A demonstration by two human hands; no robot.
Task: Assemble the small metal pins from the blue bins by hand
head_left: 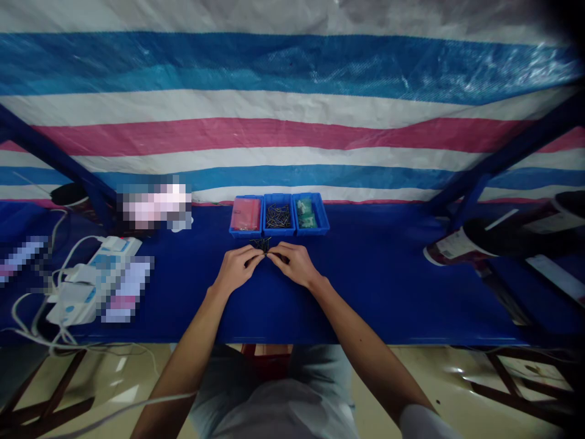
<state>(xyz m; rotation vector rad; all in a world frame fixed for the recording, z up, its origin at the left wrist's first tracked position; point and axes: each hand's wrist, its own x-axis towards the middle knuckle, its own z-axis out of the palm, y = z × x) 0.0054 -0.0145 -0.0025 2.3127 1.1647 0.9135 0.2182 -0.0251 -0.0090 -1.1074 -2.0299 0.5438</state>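
Note:
My left hand and my right hand meet over the blue table, thumb and forefinger pinched on each. Between the fingertips is something small and dark that I cannot make out. A small pile of loose dark screws lies just beyond the fingertips. Behind it three blue bins stand side by side. The left bin holds a pink-red packet. Many dark screws fill the middle bin. In the right bin are small pale green pieces, probably plastic wall plugs or bags.
A white power strip with tangled cables lies at the left, with a blurred-out packet beside it. Cups stand at the right. Blue frame bars slope on both sides, and a striped tarp hangs behind.

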